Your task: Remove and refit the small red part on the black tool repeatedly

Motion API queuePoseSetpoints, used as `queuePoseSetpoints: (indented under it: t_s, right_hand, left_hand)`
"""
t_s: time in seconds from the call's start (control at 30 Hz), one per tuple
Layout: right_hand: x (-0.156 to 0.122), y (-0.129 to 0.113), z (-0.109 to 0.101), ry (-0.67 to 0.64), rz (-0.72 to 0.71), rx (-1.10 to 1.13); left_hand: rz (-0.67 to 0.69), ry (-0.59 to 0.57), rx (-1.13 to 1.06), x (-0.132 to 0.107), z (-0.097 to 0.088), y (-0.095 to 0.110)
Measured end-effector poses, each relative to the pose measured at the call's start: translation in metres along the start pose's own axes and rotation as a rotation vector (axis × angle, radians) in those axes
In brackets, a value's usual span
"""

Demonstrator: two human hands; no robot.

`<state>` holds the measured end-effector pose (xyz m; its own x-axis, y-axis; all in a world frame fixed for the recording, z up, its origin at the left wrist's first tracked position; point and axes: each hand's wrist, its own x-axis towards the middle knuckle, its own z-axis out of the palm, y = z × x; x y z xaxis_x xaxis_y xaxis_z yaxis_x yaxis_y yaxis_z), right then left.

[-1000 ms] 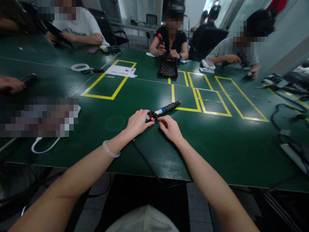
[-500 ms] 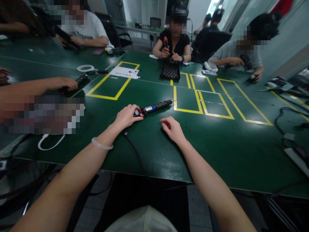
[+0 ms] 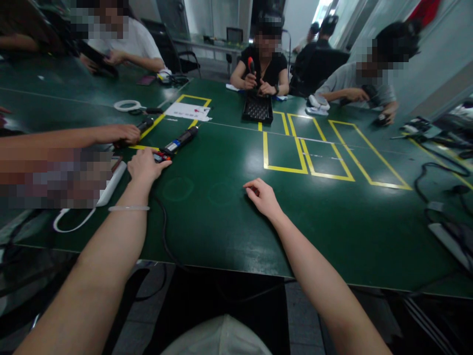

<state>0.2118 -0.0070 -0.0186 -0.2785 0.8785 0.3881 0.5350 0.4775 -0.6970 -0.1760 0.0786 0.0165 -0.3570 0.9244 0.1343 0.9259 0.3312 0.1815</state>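
Observation:
My left hand point(image 3: 142, 167) is closed around the rear end of a slim corded electric screwdriver point(image 3: 179, 141), black with a silver and blue band. Its thin bit points away from me to the upper right, beside the taped frame on the left. A black cable point(image 3: 164, 227) trails from near this hand over the front table edge. My right hand point(image 3: 264, 197) rests on the green table point(image 3: 221, 231) with fingers curled together. Something small and dark shows under those fingertips, too hidden to name.
Yellow tape frames point(image 3: 286, 170) mark the table. A white paper sheet point(image 3: 188, 111) and a white ring-shaped object point(image 3: 127, 106) lie farther left. A co-worker's hand point(image 3: 127, 134) is close to my left hand. Across the table, a person works over a black tray point(image 3: 257, 109).
My left hand has moved left with the electric screwdriver, which now points more steeply away. The cable shifted along with it. My right hand stays in about the same place.

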Motion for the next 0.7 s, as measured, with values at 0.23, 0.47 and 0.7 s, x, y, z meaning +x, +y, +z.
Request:
queuePoseSetpoints:
  t_s: [0.23,0.47,0.7]
  right_hand:
    - [0.0,0.0,0.0,-0.011,0.019,0.0]
    - [0.0,0.001,0.0,-0.029,0.019,-0.003]
    - [0.0,0.001,0.0,-0.037,0.016,-0.009]
  left_hand:
    - [-0.041,0.117,-0.018,0.001,0.002,-0.006]
    - [0.127,0.218,-0.005,-0.008,-0.002,0.004]
    - [0.163,0.28,-0.062,-0.005,-0.001,0.004]
